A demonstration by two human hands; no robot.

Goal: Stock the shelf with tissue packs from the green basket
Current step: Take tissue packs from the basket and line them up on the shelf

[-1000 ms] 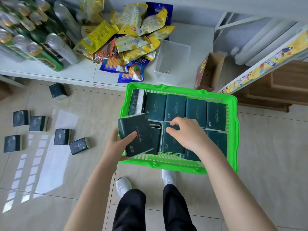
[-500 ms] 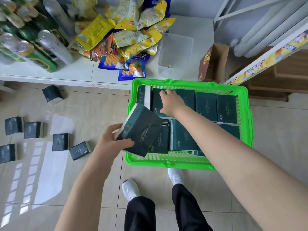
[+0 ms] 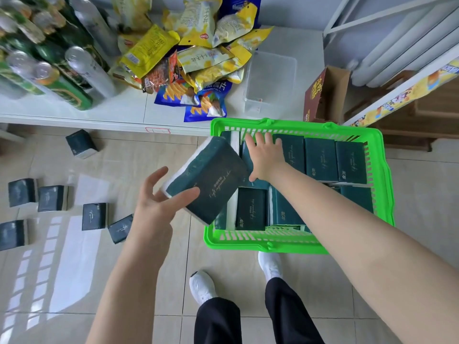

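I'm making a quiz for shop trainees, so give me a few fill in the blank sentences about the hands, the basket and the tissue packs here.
The left hand holds a tissue pack between its fingers and ____.
The right hand, fingers straight, reaches into the ____ basket.
____ loose packs lie on the floor.
Missing words: thumb, green, six.
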